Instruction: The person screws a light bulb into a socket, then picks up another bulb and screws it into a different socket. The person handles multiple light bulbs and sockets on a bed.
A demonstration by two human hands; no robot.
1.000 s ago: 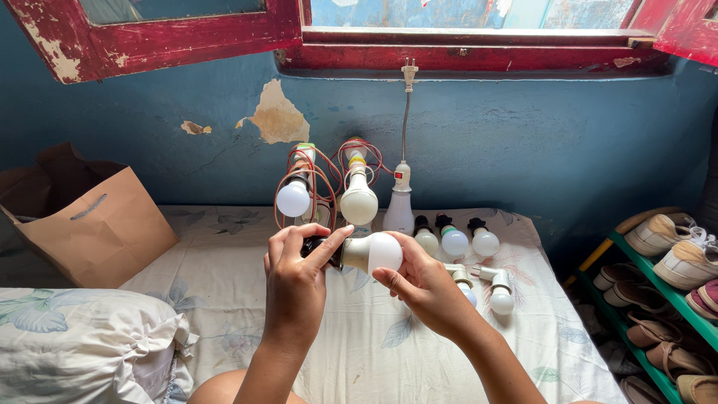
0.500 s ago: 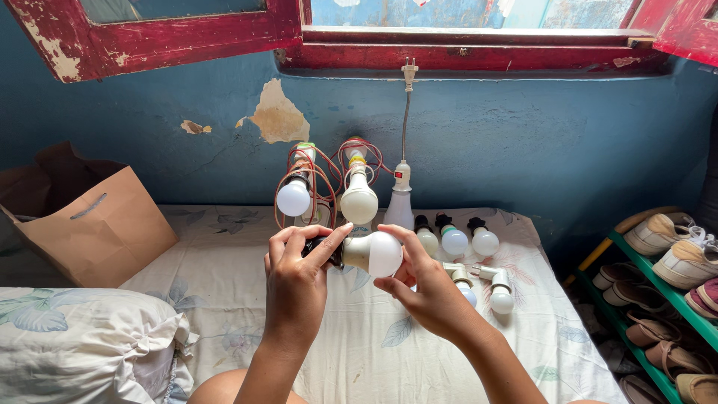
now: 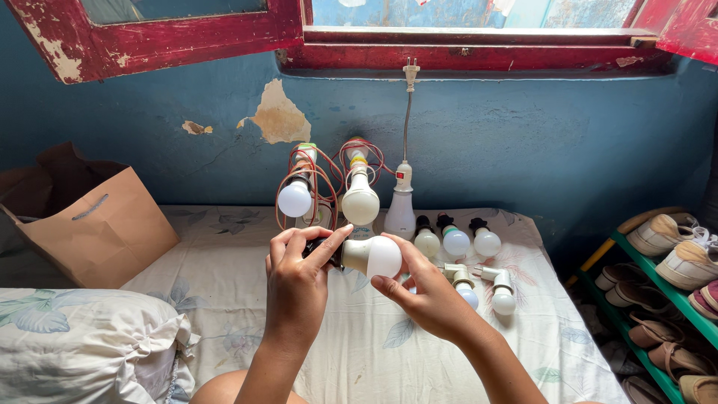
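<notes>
Over a bed I hold a white light bulb (image 3: 374, 256) sideways, its base set in a black socket (image 3: 320, 247). My left hand (image 3: 299, 288) pinches the black socket between thumb and fingers. My right hand (image 3: 426, 295) cups the bulb's round end from below and from the right. Behind them, two bulbs (image 3: 295, 198) (image 3: 360, 202) hang in sockets with red wire loops. A third bulb (image 3: 400, 213) stands upright on a grey cord with a plug (image 3: 410, 72) at the top.
Several more bulbs in black sockets (image 3: 456, 241) and two in white angled holders (image 3: 501, 295) lie on the floral bedsheet (image 3: 359, 359). A brown paper bag (image 3: 97, 236) stands left, a pillow (image 3: 75, 344) lower left, a green shoe rack (image 3: 666, 277) right. A red window frame (image 3: 479, 56) is above.
My right hand's fingers have shifted slightly around the bulb; the bulb and socket stay in the same place between my hands.
</notes>
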